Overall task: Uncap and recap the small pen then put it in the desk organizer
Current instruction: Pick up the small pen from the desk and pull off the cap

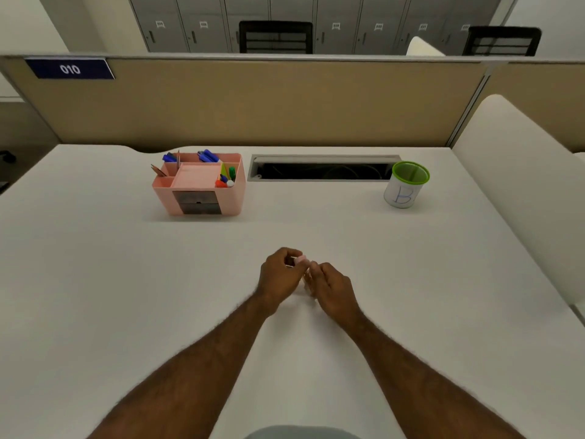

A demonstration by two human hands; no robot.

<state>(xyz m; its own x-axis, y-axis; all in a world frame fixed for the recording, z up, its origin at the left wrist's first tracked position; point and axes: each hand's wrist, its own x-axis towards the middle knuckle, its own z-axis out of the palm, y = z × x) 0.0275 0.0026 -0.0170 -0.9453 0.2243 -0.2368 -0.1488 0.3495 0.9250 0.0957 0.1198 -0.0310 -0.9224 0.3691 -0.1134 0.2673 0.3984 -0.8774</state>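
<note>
Near the middle of the white desk (126, 280), both bare hands meet just above the surface. The left hand (278, 277) is curled, its grip closed with fingertips pinching one end of a small pen (302, 259) — only a pale pink bit of it shows between the two hands. The right hand (332, 286) closes its grip on the other end, fingers bent toward the left hand and touching it. Whether the cap is on or off cannot be told; the hands hide most of the pen and the spot is blurred.

Well beyond the hands, toward the back left, stands a pink desk organizer (199, 185) with several compartments holding blue markers (207, 156), pencils (158, 170) and a few coloured items at its right side. A dark cable slot (323, 169) lies just to its right, and farther right sits a white cup (406, 185) with a green rim — a blue letter B is written on it.
</note>
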